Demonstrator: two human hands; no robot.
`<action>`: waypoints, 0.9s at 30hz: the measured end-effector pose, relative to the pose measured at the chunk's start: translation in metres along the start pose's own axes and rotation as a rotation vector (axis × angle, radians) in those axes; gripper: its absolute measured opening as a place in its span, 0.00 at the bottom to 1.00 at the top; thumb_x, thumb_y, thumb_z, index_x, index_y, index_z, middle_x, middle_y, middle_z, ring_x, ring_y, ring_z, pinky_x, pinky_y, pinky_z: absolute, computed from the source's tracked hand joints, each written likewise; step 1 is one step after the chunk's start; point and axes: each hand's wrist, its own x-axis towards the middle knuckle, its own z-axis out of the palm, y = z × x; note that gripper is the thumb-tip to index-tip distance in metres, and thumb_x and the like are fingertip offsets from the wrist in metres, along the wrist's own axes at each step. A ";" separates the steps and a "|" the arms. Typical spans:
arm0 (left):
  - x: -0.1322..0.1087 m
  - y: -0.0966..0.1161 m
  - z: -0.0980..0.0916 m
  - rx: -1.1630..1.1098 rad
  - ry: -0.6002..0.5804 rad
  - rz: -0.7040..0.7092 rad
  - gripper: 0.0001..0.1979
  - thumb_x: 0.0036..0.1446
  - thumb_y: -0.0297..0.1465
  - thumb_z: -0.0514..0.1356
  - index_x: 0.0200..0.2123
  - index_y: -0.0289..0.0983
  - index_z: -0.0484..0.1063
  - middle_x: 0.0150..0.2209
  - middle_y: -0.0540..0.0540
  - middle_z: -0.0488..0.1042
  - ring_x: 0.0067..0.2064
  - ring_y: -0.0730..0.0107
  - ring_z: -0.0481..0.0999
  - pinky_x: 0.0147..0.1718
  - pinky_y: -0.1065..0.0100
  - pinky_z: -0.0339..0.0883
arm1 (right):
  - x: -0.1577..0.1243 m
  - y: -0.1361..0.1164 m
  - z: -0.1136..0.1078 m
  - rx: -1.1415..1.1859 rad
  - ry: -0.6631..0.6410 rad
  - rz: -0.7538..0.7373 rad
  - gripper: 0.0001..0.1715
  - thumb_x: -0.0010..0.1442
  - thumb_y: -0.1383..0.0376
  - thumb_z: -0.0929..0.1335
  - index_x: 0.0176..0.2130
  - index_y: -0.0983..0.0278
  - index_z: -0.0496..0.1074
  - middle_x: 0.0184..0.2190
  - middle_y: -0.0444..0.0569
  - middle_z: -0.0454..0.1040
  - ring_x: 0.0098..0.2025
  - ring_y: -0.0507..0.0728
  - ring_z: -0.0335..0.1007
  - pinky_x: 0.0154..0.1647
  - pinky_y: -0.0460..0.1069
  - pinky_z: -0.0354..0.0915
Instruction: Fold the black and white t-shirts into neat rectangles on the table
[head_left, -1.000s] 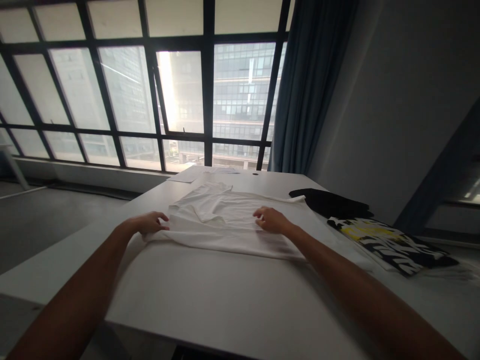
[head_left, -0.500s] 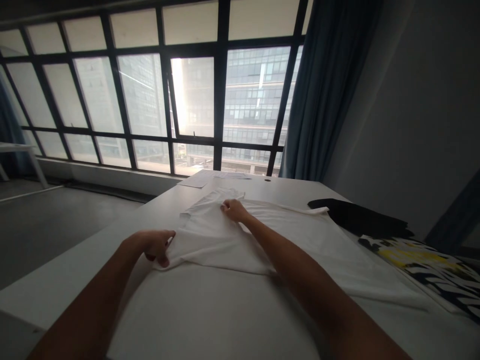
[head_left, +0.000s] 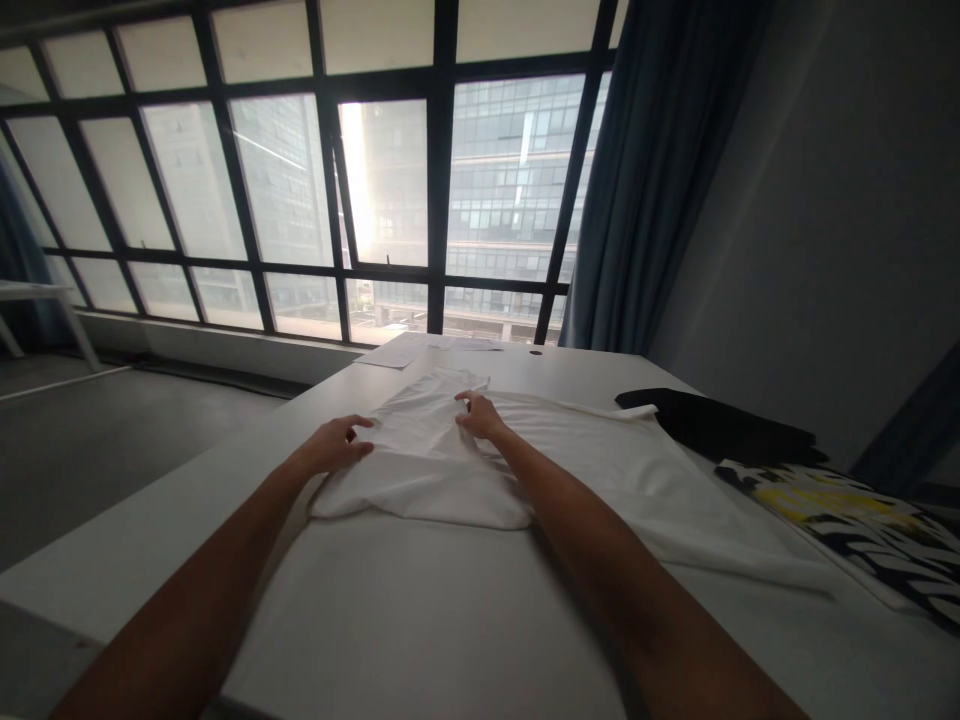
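Observation:
A white garment, seemingly a T-shirt, lies partly folded and wrinkled on the white table. Its folded-over part is between my arms, while another flat part spreads out to the right under my right forearm. My left hand is at the left edge of the folded part, thumb and fingers apart, fingertips at the cloth. Higher up on the same cloth rests my right hand, with a gap between its thumb and forefinger. Its other fingers are partly hidden. Small creases run around its fingertips.
On the right of the table lie a black cloth and a black, white and yellow patterned cloth. Papers lie at the far edge, near a cable hole. Windows and a blue curtain stand behind.
My left hand has let go of the garment's near left corner and moved up along its left edge. My right hand's pinch has loosened. The near edge lies flatter.

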 end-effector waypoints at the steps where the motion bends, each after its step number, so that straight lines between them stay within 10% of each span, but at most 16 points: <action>1: 0.000 -0.001 -0.002 0.025 0.048 0.041 0.30 0.53 0.45 0.61 0.57 0.38 0.72 0.45 0.42 0.78 0.42 0.59 0.79 0.44 0.66 0.71 | -0.002 0.000 0.000 0.004 0.037 -0.027 0.32 0.58 0.70 0.67 0.61 0.62 0.66 0.49 0.50 0.76 0.51 0.57 0.72 0.54 0.48 0.64; 7: -0.010 0.004 0.002 0.202 0.044 0.024 0.27 0.55 0.38 0.59 0.58 0.40 0.72 0.50 0.42 0.78 0.48 0.57 0.77 0.48 0.64 0.69 | -0.026 0.003 -0.006 -0.108 -0.071 -0.033 0.42 0.64 0.58 0.67 0.69 0.70 0.52 0.60 0.62 0.69 0.61 0.63 0.66 0.59 0.52 0.59; 12: -0.017 0.036 0.037 0.173 0.093 0.298 0.28 0.66 0.44 0.46 0.61 0.37 0.69 0.63 0.40 0.68 0.63 0.55 0.65 0.61 0.57 0.58 | -0.085 0.020 -0.038 -0.187 -0.162 -0.100 0.31 0.67 0.52 0.63 0.63 0.65 0.66 0.63 0.58 0.66 0.63 0.66 0.62 0.62 0.55 0.58; 18: -0.016 0.040 0.075 0.228 -0.242 0.399 0.40 0.65 0.52 0.40 0.70 0.33 0.51 0.72 0.40 0.46 0.72 0.53 0.43 0.68 0.48 0.38 | -0.182 0.093 -0.090 -0.293 -0.210 0.004 0.36 0.68 0.48 0.58 0.66 0.65 0.62 0.66 0.57 0.61 0.67 0.66 0.57 0.66 0.58 0.53; 23: -0.009 0.022 0.071 0.258 -0.243 0.461 0.42 0.62 0.57 0.42 0.71 0.38 0.51 0.71 0.42 0.46 0.72 0.53 0.44 0.68 0.50 0.37 | -0.225 0.160 -0.139 -0.348 -0.251 0.095 0.41 0.63 0.43 0.62 0.66 0.63 0.62 0.69 0.54 0.55 0.70 0.64 0.51 0.68 0.55 0.50; 27: -0.007 0.013 0.066 0.320 -0.226 0.465 0.44 0.59 0.59 0.46 0.70 0.40 0.53 0.71 0.42 0.47 0.72 0.51 0.47 0.67 0.51 0.43 | -0.235 0.192 -0.175 -0.334 -0.209 0.146 0.38 0.58 0.45 0.68 0.59 0.65 0.70 0.62 0.58 0.68 0.61 0.64 0.65 0.61 0.53 0.60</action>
